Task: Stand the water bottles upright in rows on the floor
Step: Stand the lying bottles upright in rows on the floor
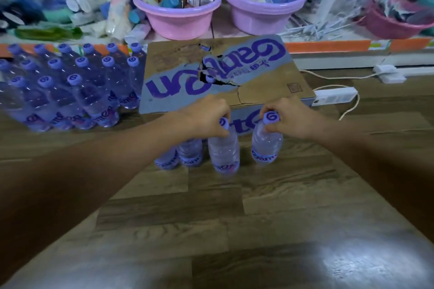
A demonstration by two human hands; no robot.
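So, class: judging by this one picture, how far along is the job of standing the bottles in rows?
Done: a block of upright bottles stands in rows left of the cardboard box. In hand: the left hand and right hand each grip a bottle by the neck, starting a new group in front of the box. Left: whatever the torn box holds, which is hidden.

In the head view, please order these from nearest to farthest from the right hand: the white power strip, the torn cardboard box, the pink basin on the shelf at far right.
From the right hand:
1. Torn cardboard box, directly behind the hand.
2. White power strip, on the floor to its right.
3. Pink basin, on the shelf at far right.
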